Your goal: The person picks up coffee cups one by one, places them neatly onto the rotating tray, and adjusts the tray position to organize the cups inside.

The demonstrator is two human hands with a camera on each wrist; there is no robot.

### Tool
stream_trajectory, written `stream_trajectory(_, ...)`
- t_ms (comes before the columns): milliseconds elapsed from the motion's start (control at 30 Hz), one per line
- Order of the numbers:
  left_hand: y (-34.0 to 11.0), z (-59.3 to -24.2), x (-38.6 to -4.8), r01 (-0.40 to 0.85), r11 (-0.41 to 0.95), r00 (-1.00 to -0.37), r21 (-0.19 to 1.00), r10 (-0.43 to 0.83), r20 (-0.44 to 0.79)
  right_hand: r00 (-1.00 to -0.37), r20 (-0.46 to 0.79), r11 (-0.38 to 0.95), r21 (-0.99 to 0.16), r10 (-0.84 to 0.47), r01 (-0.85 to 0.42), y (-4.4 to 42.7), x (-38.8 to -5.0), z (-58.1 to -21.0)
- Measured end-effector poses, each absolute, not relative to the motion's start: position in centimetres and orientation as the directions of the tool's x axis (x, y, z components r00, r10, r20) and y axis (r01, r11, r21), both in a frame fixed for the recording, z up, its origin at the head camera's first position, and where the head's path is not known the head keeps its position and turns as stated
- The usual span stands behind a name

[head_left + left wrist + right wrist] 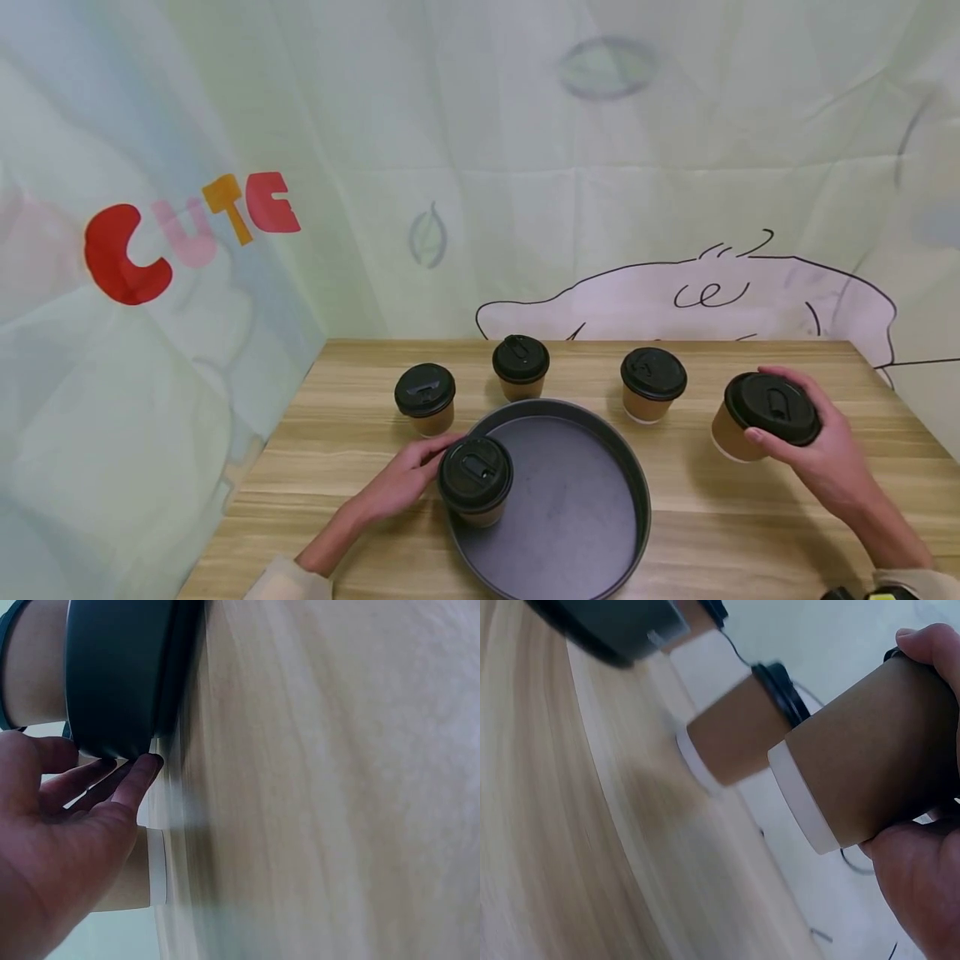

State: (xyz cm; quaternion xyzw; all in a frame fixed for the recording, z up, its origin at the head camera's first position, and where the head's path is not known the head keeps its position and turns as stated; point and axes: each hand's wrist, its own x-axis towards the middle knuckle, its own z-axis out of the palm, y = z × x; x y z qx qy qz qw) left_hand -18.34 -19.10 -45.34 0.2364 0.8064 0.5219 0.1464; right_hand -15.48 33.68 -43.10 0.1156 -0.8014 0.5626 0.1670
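My left hand (pixel 405 477) grips the left side of a round dark pan (pixel 640 500); in the left wrist view, the thumb is at the rim and the fingertips reach the lower edge of the pan wall (pixel 116 675). A lidded cup (pixel 476 475) stands inside the pan at its left. On the right, my right hand (pixel 836 454) holds another brown cup with a black lid (pixel 772 408), thumb and fingers around its upper part. That cup (pixel 870 750) is tilted and raised off the table in the right wrist view.
Behind the pan stand three lidded cups: one at the back left (pixel 425 400), one at the back middle (pixel 521 367) and one to the right (pixel 652 383). The wooden table (pixel 360 375) ends at a printed curtain (pixel 450 125).
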Motion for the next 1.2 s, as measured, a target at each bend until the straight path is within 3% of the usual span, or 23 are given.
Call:
stream_trajectory(333,-19.2,-45.4,-18.4,0.218,0.352,-0.848,0.910,0.531,-0.002,-0.869,0.463,0.151,-0.859,-0.177,-0.488,29.7,-14.9,-41.1)
stream_trajectory(667,-19.1,-45.5,-18.4,0.227,0.357,-0.850,0.906,0.527,0.005,-0.837,0.442,0.146,-0.850,-0.324,-0.506,25.4,-15.0,-40.8)
stream_trajectory(867,-19.1,-45.5,-18.4,0.219,0.347,-0.850,0.912,0.527,0.003,-0.770,0.500,0.050,-0.826,-0.397,-0.562,23.1,-15.1,-41.6)
stream_trajectory(1200,-19.1,-45.5,-18.4,0.217,0.350,-0.854,0.911,0.520,0.004,-0.735,0.446,-0.004,-0.856,-0.512,-0.516,19.9,-14.7,-42.3)
